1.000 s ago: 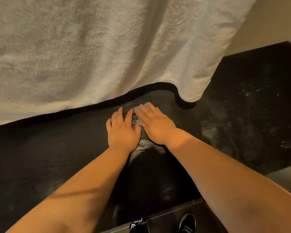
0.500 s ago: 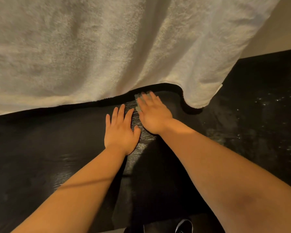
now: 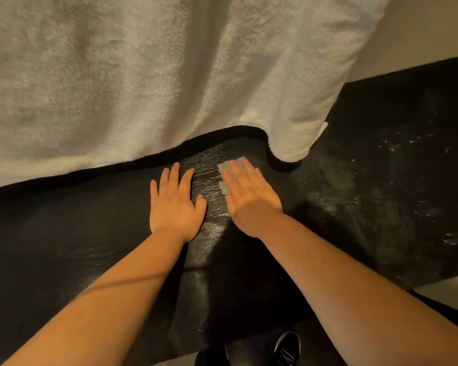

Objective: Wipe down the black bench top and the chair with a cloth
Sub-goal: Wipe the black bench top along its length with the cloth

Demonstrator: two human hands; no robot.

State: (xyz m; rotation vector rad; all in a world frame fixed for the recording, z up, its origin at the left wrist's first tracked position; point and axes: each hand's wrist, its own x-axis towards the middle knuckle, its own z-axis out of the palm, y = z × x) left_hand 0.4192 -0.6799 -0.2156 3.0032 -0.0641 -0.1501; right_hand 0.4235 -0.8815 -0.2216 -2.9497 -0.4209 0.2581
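A black wood-grain bench top (image 3: 64, 233) runs across the view. My right hand (image 3: 251, 196) lies flat with straight fingers on a small grey-green cloth (image 3: 226, 178), pressing it onto the bench; only the cloth's left edge and top corner show. My left hand (image 3: 176, 204) rests flat on the bench just left of it, fingers straight, holding nothing. A wet shiny streak (image 3: 209, 186) shows between the two hands. No chair is in view.
A large white towel (image 3: 143, 75) hangs down over the back of the bench, its lower edge just beyond my fingertips. Pale dust and smears (image 3: 381, 180) cover the bench's right part. My black shoes (image 3: 287, 347) stand on the floor below the front edge.
My right hand slid the cloth away from me toward the towel and then a little rightward, so a gap opened between the hands. My left hand stayed almost in place.
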